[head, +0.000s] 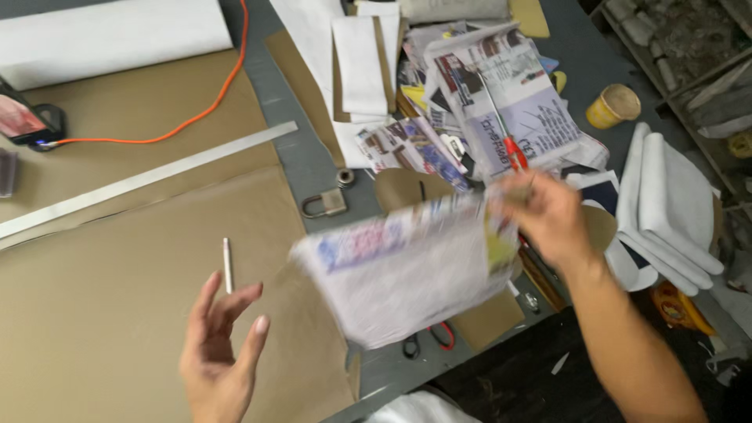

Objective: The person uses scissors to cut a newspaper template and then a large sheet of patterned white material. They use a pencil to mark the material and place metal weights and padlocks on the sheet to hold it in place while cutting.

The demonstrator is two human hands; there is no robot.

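My right hand (548, 215) grips the upper right corner of a printed newspaper sheet (407, 270), which hangs blurred above the table's near edge. My left hand (223, 352) is raised over the brown cardboard (117, 313), fingers partly spread, with a thin white pen or chalk stick (227, 265) pinched between them. The two hands are apart, the sheet between them.
A long metal ruler (149, 178) lies across the cardboard. A padlock (325, 204), a pile of newspapers (501, 102) with red-handled scissors (505, 141), a paper cup (613, 106), folded white fabric (670, 207), an orange cable (196, 113) and a phone (19, 117) surround the work area.
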